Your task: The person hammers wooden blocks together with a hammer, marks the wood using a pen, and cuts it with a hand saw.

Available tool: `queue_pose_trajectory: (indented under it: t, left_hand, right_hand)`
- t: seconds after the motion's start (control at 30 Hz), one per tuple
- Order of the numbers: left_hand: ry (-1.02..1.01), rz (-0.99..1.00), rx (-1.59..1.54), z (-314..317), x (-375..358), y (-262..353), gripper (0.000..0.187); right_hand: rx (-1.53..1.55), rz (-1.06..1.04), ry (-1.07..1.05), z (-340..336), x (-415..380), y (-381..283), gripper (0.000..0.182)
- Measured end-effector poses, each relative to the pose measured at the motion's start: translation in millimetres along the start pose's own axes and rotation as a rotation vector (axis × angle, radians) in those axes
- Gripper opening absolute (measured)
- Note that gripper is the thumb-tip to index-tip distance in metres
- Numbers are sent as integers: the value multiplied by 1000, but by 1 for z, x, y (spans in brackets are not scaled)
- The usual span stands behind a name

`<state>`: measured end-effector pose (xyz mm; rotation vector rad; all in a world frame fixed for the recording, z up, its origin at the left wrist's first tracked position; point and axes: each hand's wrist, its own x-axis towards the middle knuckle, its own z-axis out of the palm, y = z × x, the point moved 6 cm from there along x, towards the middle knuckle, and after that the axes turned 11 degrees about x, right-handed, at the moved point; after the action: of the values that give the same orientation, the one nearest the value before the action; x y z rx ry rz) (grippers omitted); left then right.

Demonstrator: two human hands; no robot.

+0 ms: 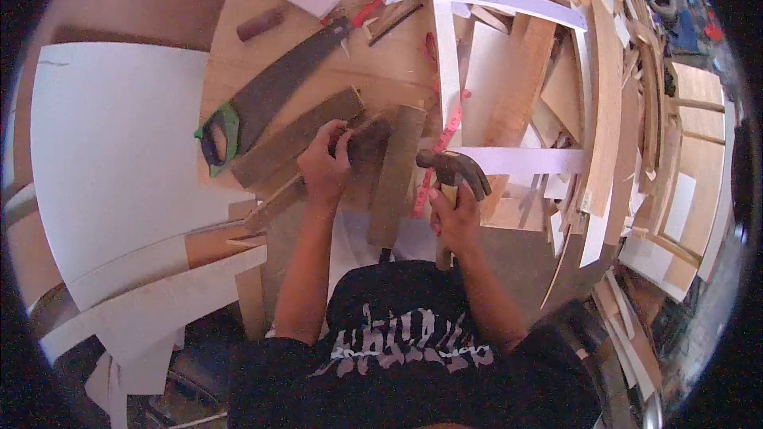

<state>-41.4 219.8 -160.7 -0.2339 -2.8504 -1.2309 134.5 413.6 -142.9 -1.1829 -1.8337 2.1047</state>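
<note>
My left hand (pixel 324 165) rests on dark wooden planks (pixel 294 137) on the workbench, with its fingertips pinched together at the edge of a plank; something small may be between them, but I cannot make it out. A thin wooden strip (pixel 274 195) runs diagonally under that hand. My right hand (pixel 455 218) grips the handle of a claw hammer (pixel 455 167), whose dark head is raised just right of the planks. Another dark plank (pixel 397 175) lies between the two hands.
A handsaw (pixel 270 95) with a green and blue handle lies left of the planks. A red measuring tape (pixel 441 151) hangs beside the hammer. A white frame (pixel 517 160) and a heap of wood offcuts (pixel 620 111) fill the right. A white board (pixel 111 159) lies left.
</note>
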Motion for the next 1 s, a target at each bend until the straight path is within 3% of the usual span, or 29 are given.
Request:
queue_pose_trajectory:
  t: [0.07, 0.1, 0.17, 0.27, 0.4, 0.47, 0.6, 0.67, 0.87, 1.0]
  left_hand:
    - [12, 45, 183, 8, -13, -11, 18]
    - [18, 40, 186, 7, -21, -13, 18]
    - [173, 254, 170, 1, -41, -1, 17]
    - [237, 230, 93, 15, -40, -19, 16]
    - [206, 195, 0, -7, -8, -1, 17]
    - [232, 312, 41, -6, -12, 0, 18]
    - [176, 235, 11, 2, -25, -7, 18]
    - [215, 500, -1, 2, -29, 3, 23]
    - [215, 524, -27, -6, -28, 9, 34]
    - [204, 561, 13, -1, -31, 11, 30]
  right_hand:
    - [7, 69, -20, -1, 3, 11, 21]
    - [-144, -23, -32, -7, 8, 21, 21]
    - [-295, -120, -43, -13, 12, 30, 22]
    - [-421, -191, -103, -10, 10, 28, 24]
    - [-176, -44, -107, -2, 6, 14, 26]
    - [-124, -56, -133, -3, 8, 16, 25]
    - [-407, -214, -132, -10, 12, 38, 23]
    - [-446, -255, -102, -12, 12, 41, 22]
    - [-384, -177, -144, -2, 16, 39, 22]
    - [-372, -201, -156, 6, 14, 27, 22]
